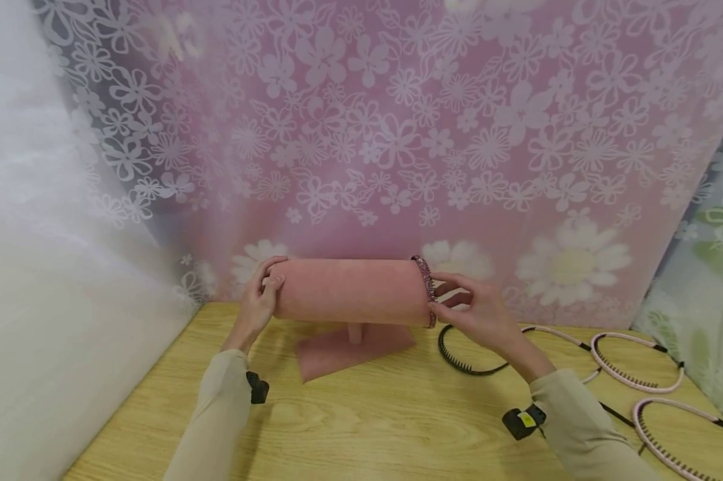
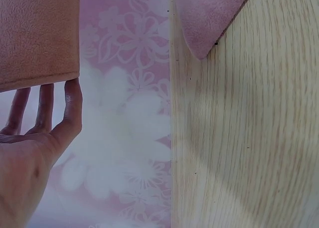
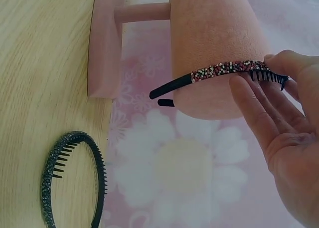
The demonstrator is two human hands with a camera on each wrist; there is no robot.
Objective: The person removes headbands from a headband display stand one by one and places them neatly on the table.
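A pink, velvety headband display stand (image 1: pixel 349 290) has a horizontal roll on a short post above a flat base (image 1: pixel 325 354). My left hand (image 1: pixel 258 306) holds the roll's left end, the thumb on the near side. In the left wrist view, several fingertips touch the edge of the roll (image 2: pixel 40 38). Around the right end sits a toothed headband (image 3: pixel 224 69) studded with red, white and dark beads. My right hand (image 1: pixel 486 315) pinches this headband between thumb and fingers. Its black tips stick out past the roll in the right wrist view.
A black toothed headband (image 1: pixel 466 369) lies on the wooden table (image 1: pixel 337 427) near the right hand. Farther right lie several pale pink headbands, one at the back (image 1: pixel 629 386) and one in front (image 1: pixel 644 434). A pink flowered curtain (image 1: pixel 367 147) hangs behind the stand.
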